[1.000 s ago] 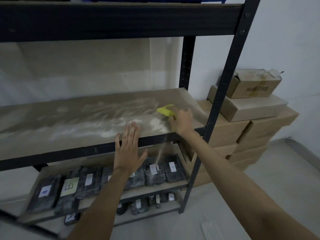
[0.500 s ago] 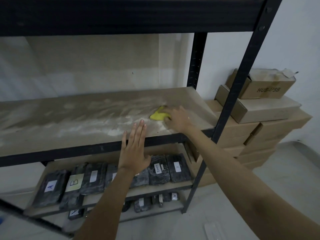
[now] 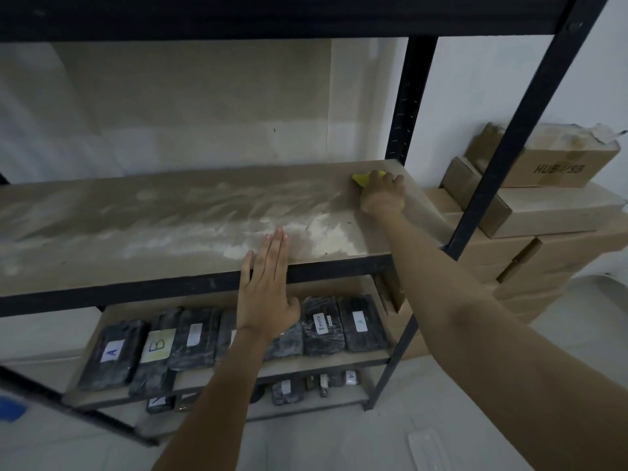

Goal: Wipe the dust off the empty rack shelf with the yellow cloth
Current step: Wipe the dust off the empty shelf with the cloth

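Now the right hand (image 3: 382, 195), fingers curled over the yellow cloth (image 3: 361, 179), has swept it from mid-front to the shelf's (image 3: 170, 212) back right corner, while the left hand (image 3: 266, 287) hovers flat-fingered at the front edge, dust streaks still awaiting wiping.

Two hands (image 3: 383, 195), one yellow cloth (image 3: 361, 179). Four rack shelves (image 3: 170, 232) show. The shelf below carries about seven dark wrapped packs (image 3: 362, 322). One printed carton (image 3: 557, 164) tops the stacked brown boxes (image 3: 550, 212).

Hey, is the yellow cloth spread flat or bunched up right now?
Bunched up: the yellow cloth shows only as crumpled bits around the right hand covering it on the shelf.
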